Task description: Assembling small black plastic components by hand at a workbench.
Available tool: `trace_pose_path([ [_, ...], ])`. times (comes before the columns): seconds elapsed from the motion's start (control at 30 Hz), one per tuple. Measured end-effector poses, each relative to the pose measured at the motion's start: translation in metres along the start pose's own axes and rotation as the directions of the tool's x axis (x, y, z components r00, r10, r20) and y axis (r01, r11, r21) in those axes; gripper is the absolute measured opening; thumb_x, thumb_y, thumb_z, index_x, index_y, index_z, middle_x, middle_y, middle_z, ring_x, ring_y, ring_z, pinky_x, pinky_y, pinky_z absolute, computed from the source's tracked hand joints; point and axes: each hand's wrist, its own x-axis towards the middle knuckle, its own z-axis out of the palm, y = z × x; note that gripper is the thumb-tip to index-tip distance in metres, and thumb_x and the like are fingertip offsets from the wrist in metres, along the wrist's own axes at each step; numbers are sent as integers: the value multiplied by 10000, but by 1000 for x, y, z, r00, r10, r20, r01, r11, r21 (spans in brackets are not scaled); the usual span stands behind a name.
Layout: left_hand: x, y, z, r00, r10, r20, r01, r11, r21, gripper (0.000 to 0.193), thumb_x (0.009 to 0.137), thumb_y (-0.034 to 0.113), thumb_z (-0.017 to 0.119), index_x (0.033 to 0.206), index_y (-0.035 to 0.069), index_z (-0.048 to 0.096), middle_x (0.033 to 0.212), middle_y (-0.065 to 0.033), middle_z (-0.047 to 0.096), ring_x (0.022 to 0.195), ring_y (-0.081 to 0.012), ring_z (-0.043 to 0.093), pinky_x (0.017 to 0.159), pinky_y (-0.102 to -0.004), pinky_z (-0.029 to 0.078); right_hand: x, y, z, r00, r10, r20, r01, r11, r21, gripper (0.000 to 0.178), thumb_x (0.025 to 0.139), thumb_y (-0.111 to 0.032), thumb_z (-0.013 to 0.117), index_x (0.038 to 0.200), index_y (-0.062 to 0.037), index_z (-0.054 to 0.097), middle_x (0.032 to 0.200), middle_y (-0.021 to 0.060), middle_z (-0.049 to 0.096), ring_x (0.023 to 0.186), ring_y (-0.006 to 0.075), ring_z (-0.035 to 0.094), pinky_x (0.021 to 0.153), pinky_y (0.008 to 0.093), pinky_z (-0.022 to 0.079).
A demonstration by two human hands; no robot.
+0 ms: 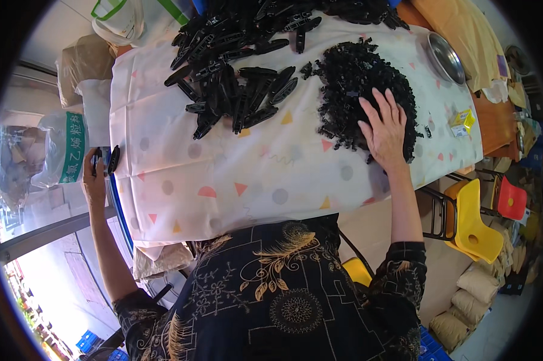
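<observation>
We find the right forearm extended forward from the body, elbow low, wrist over the patterned tablecloth (277, 162). The right hand (386, 131) lies palm down on the near right part of the heap of small black parts (350, 78); its fingers are spread and point away from the person, the thumb set out to the left. We see nothing gripped between them.

We note the left forearm reaching forward and outward, with the left hand (93, 180) beyond the table's left edge, fingers pointing away from the person. A long black part (114, 160) stands just beside the fingers at that edge, and something dark shows among the fingertips; we cannot tell whether the hand grips either.

Similar long black casings (223, 87) lie piled to the left of the heap, toward the far side of the cloth.
</observation>
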Motion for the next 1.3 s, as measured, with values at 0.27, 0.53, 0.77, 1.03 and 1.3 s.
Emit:
trace_pose_path([
  [0.27,-6,71,53,893,430,-135,-288,775,562,349,841,153,630,1176,79,568,1127,-126,591,1073,-321,530,918,-435,405,7,-33,-9,983,-52,-175,81,983,165,269,753,-222,707,976,-84,648,1021,56,559,946,246,518,827,375,365],
  [0.53,-56,268,199,585,762,278,-810,567,148,137,679,99,635,809,107,591,821,-30,494,868,-204,483,811,-380,358,14,-77,-6,993,-96,69,89,991,101,226,657,-127,731,855,-76,635,778,24,481,792,211,488,712,359,360],
  [0.77,-56,270,218,454,733,506,-891,383,245,260,638,54,634,876,73,530,897,-60,516,892,-216,467,801,-355,342,6,-79,-5,988,-86,-127,118,956,269,187,696,-24,705,851,-35,601,857,62,595,768,230,562,692,348,411],
  [1.03,-84,263,205,582,662,473,-734,678,-46,242,722,14,624,914,45,480,811,-110,570,760,-263,609,621,-335,506,-7,-96,-19,946,26,-325,136,873,467,239,694,74,721,889,7,600,872,132,631,704,254,600,597,318,495],
  [1.3,-106,261,204,491,179,853,736,438,-516,390,870,226,668,1152,51,463,1020,-94,633,859,-142,616,717,-302,532,-4,-113,-28,921,-62,-385,236,875,422,259,685,100,705,909,10,613,895,125,637,741,269,620,617,328,510],
])
